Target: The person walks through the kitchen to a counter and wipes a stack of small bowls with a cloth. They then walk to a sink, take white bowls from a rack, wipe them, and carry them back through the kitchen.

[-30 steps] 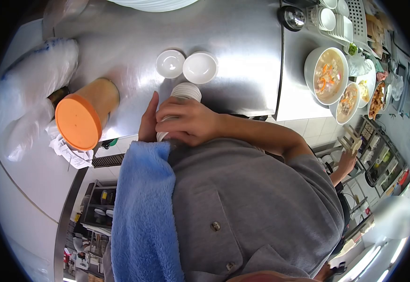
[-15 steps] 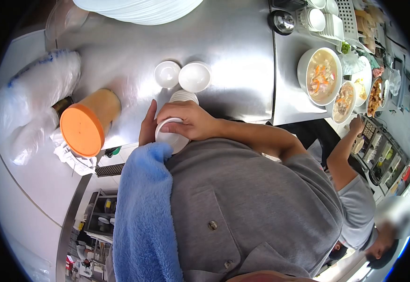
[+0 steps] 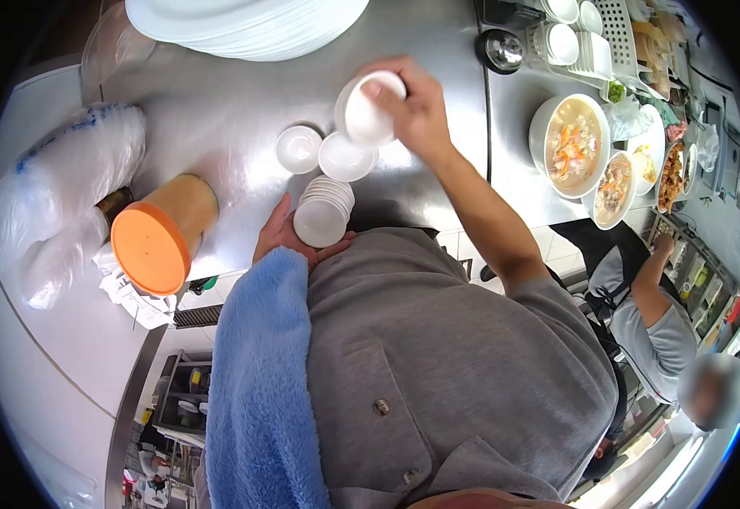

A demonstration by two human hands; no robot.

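Observation:
My right hand (image 3: 416, 110) grips a small white bowl (image 3: 370, 114), thumb inside it and fingers round the outside, slightly blurred by motion. In this view it overlaps one of two small white bowls on the steel counter; that bowl (image 3: 347, 159) sits beside the other bowl (image 3: 298, 149). Near the counter's front edge, my left hand (image 3: 283, 233) cups a tilted stack of small white bowls (image 3: 322, 216), its thumb along the side and fingers beneath the lowest edge. Part of that hand is hidden by the stack and a blue towel (image 3: 259, 356).
Large white plates (image 3: 251, 38) are stacked at the back. Left stand an orange-lidded tub (image 3: 151, 248) and plastic-wrapped packs (image 3: 81, 157). On the right are a soup bowl (image 3: 570, 146), other dishes and a black-and-silver call bell (image 3: 499, 51). Another person (image 3: 654, 314) stands at the right.
My right hand has moved from the stack up and away over the counter, carrying a small bowl. My left hand stays at the stack, now uncovered. The other person has shifted slightly.

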